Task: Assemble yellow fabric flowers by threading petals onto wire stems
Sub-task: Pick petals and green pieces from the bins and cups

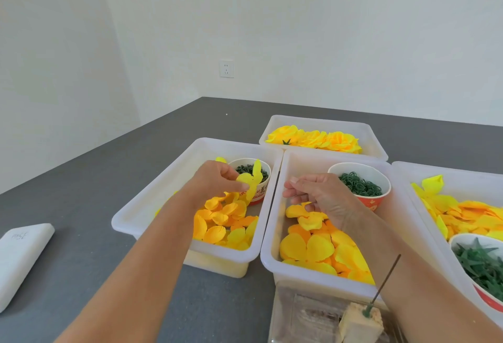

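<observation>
Grey worktop (81, 168) is loaded with white bins (152, 201). Yellow petal (251, 180) is pinched by left hand (217, 182). Right hand (315, 193) is held curled over loose petals (313, 247), grip unclear.

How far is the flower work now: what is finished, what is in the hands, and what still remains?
Done: several finished yellow flowers lie in the far bin. In hand: the left hand pinches a yellow petal; the right hand hovers over the loose petals, seemingly holding nothing. Left: the wire stem in its foam block is bare, and many petals remain.
</observation>
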Demonstrator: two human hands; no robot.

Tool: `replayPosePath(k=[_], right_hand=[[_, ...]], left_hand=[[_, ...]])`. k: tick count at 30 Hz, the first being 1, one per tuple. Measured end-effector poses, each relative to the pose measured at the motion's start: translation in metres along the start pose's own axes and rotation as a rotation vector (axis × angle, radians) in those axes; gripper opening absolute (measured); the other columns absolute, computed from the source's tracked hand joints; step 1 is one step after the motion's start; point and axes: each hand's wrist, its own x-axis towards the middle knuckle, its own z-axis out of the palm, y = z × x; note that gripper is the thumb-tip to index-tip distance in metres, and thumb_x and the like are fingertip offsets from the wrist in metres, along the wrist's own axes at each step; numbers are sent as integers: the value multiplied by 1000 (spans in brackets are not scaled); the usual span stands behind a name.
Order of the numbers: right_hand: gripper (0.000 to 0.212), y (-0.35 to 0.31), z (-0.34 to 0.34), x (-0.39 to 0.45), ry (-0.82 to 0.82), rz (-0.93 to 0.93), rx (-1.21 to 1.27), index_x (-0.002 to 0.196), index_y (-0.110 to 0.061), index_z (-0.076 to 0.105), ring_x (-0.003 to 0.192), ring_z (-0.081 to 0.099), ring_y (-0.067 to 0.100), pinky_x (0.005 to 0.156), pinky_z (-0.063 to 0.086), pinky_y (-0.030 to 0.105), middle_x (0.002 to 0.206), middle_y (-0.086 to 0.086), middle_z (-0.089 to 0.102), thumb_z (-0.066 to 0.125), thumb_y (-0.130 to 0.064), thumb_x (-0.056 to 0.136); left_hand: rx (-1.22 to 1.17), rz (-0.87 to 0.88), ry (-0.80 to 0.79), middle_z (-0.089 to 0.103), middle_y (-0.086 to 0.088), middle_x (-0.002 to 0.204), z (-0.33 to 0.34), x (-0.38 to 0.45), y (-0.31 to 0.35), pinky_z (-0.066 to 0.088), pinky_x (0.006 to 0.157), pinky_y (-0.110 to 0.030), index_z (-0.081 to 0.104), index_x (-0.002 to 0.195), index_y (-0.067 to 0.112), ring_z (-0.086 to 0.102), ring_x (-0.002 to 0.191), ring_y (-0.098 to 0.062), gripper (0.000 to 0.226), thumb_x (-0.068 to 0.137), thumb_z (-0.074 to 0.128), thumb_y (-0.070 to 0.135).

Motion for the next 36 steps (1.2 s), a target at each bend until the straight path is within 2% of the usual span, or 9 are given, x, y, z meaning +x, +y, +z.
replayPosePath(k=[6, 8, 11, 15, 18, 20, 24, 27, 36], right_hand=[[21, 2, 0, 1, -11, 0, -33, 92, -6, 72, 62, 62, 8, 57, 42, 23, 82, 6, 74, 63, -25, 88], [22, 1, 1, 1, -22, -1, -34, 93, -6, 72, 63, 62, 8, 57, 41, 23, 83, 7, 74, 62, -25, 88], [24, 1, 1, -2, -37, -1, -33, 94, -5, 71, 63, 62, 8, 57, 41, 23, 84, 7, 74, 61, -27, 88], [27, 1, 1, -4, -47, -8, -30, 95, -4, 71, 64, 62, 10, 57, 41, 23, 85, 8, 74, 61, -29, 88], [28, 0, 0, -5, -57, -11, -30, 95, -5, 71, 65, 63, 10, 58, 42, 23, 85, 8, 74, 62, -31, 87], [28, 0, 0, -4, -65, -15, -26, 94, -5, 71, 66, 63, 10, 57, 42, 23, 85, 7, 74, 62, -31, 87], [26, 0, 3, -2, -90, -37, -12, 94, -6, 72, 65, 64, 9, 57, 43, 22, 85, 7, 74, 62, -29, 88], [24, -2, 5, -2, -109, -57, -6, 94, -5, 72, 64, 64, 8, 57, 43, 22, 85, 6, 74, 62, -26, 88], [11, -8, 22, 4, -169, -243, -90, 90, -8, 73, 67, 61, 3, 60, 47, 16, 75, 3, 70, 68, -15, 84]], left_hand=[[919, 57, -81, 45, 6, 61, 19, -13, -2, 36, 50, -24, 45, 58, 20, 50, 66, -15, 42, 64, 79, 43], [1086, 64, -85, 43, 5, 64, 31, -15, 1, 40, 55, -27, 40, 62, 17, 52, 70, -18, 43, 68, 76, 40], [1161, 80, -93, 59, 0, 85, 36, -13, 5, 42, 61, -28, 57, 84, 14, 62, 88, -22, 16, 78, 69, 23], [1088, 17, -42, 63, -7, 108, 28, -11, -3, 42, 66, -29, 60, 105, 8, 60, 101, -25, 18, 88, 53, 8], [976, -6, 15, 62, -10, 92, 16, -17, -1, 44, 64, -30, 54, 75, 8, 62, 95, -27, 8, 83, 53, 6], [831, -41, 74, 54, -12, 72, 6, -18, 1, 40, 58, -29, 41, 57, 10, 62, 87, -31, 26, 80, 54, 7], [360, -131, 173, 52, -11, 75, -14, -16, 9, 38, 60, -28, 63, 75, 0, 49, 72, -26, 11, 77, 67, 11], [-39, -170, 185, 47, -13, 71, -26, -17, 15, 36, 61, -30, 55, 70, 3, 43, 68, -23, 18, 76, 72, 7], [-461, -106, 183, 55, -8, 62, -13, -21, 25, 45, 63, -31, 61, 65, 8, 50, 59, -22, 17, 77, 73, 10]])
